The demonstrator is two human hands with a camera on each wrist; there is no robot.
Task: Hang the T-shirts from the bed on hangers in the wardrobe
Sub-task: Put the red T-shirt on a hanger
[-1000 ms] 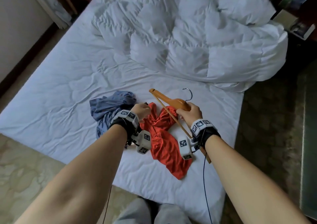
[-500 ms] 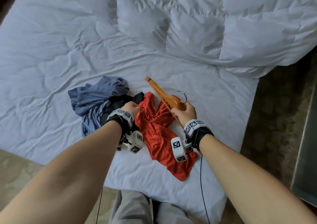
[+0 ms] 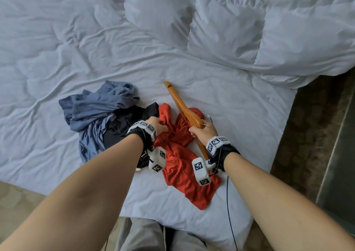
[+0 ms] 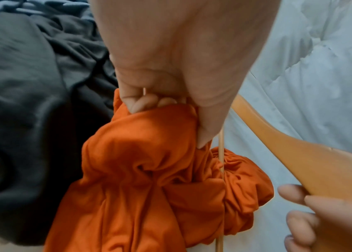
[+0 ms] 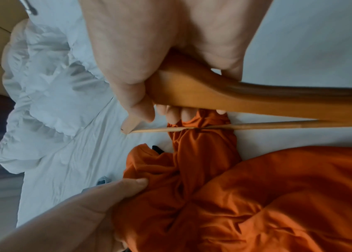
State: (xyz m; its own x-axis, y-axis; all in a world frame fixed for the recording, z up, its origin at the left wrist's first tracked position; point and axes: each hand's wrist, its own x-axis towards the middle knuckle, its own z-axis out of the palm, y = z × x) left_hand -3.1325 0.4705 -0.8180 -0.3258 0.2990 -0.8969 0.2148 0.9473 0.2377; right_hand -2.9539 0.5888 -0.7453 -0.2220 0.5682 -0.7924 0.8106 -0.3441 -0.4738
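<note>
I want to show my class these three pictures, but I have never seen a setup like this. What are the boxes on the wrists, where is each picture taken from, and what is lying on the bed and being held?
No machine here: a person works with bare hands. One picture comes from a camera on the head, looking down. The white boxes strapped at the wrists are cameras too, each looking along its hand.

On the bed sheet lie a white duvet, a blue T-shirt, a dark garment and an orange-red T-shirt.

The left hand grips a bunch of the orange-red T-shirt; its fingers curl into the cloth. The right hand holds a wooden hanger by its middle, over that shirt.
</note>
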